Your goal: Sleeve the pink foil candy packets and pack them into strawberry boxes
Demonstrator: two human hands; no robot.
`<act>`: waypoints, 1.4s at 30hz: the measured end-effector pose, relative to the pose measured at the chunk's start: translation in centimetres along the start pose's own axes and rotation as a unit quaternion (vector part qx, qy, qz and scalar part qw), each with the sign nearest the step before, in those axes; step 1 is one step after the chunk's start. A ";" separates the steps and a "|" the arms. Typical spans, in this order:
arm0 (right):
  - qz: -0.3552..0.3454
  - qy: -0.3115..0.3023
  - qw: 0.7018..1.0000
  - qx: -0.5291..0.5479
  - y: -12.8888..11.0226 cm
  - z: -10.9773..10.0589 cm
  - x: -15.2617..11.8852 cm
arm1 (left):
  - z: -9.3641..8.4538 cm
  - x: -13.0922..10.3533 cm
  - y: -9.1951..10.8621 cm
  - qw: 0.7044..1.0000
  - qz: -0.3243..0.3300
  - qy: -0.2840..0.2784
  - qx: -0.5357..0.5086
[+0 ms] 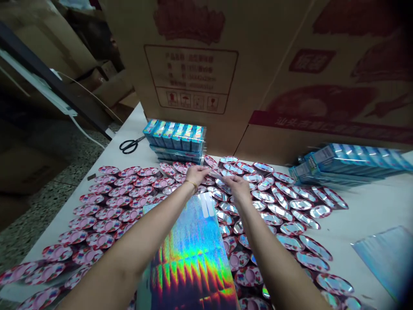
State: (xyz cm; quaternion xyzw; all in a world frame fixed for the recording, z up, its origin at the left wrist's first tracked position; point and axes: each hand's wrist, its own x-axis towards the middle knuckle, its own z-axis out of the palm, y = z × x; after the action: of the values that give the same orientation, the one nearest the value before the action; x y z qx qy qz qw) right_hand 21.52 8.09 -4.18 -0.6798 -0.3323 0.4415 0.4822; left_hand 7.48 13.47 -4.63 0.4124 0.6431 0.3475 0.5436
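Note:
My left hand [196,176], with a thin bracelet at the wrist, and my right hand [238,186] meet over the middle of the table. Between their fingertips stretches a small pale strip [215,174], pinched at both ends. Beneath my forearms lies a shiny holographic sheet [190,254] with rainbow reflections; two whitish bars show near its top right corner. Around it stand many small oval red-rimmed cases. Those on the left, such as one pink-centred case [108,226], show pink round middles. On the right, cases such as one silvery-topped case [290,242] have reflective tops.
Black scissors [129,146] lie at the back left. Blue packs in clear wrap [176,137] stand beside them, with more blue packs [358,159] at the right. A large printed carton [193,77] walls off the back. Another shiny sheet [387,256] rests at the right.

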 end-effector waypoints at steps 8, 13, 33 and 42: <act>-0.039 0.125 0.950 -0.283 -0.4 4.5 4.7 | 1.5 4.0 1.8 0.895 0.161 0.165 0.382; -0.053 0.141 0.922 -0.356 -0.4 4.6 5.3 | 1.8 3.8 0.7 0.869 0.221 0.173 0.407; -0.071 0.106 0.902 -0.412 -0.2 5.5 6.1 | 3.3 6.1 1.2 0.805 0.159 0.119 0.560; -0.230 0.060 0.913 -0.332 0.8 0.2 3.9 | -0.3 0.8 0.4 0.819 0.331 0.050 0.466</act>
State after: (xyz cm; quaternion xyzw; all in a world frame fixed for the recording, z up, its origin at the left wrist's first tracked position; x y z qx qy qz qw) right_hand 22.86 11.28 -6.08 -0.7309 -0.5770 0.1411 0.3362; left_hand 7.23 14.41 -4.56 0.7865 0.5793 0.1856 0.1064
